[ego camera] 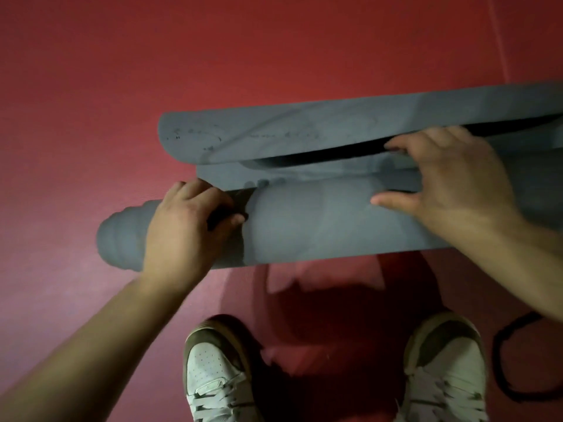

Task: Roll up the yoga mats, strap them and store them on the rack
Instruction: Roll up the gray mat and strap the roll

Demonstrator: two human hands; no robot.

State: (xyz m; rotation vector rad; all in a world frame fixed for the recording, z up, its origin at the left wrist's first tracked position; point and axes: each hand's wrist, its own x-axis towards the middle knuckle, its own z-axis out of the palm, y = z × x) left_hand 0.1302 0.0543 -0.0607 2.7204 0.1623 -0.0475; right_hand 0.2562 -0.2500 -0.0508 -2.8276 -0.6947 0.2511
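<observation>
Most of the view was red floor [91, 86], and across its middle lay the grey mat [320, 229], nearly all of it wound into a thick roll just ahead of the person's feet. The last flap [304, 126] was not yet wound in. It arched over the far side of the roll with a dark gap beneath it. At the left end the layers stuck out in steps, like a cone, so the roll was not square.

The left hand [185, 236] gripped the mat near that stepped end, with fingers curled over the top and the thumb pinching towards them. Something dark sat under the fingers, and I could not tell whether it was a strap or only shadow. The right hand [451, 184] lay open on the roll, its thumb flat on the curve and its fingertips reaching into the gap under the flap.

Two white shoes, the left [213, 370] and the right [447, 360], stood close behind the roll. A black strap [498, 357] lay in a loop on the floor beside the right shoe, apart from the mat. No rack was in view.

The main risk, as I judged it, was the roll slackening, because reaching for the strap meant lifting one hand and the springy flap could then uncoil. The stepped end might also slide further out if the last turn was pushed unevenly, which would leave a lopsided bundle that a strap would hold badly.
</observation>
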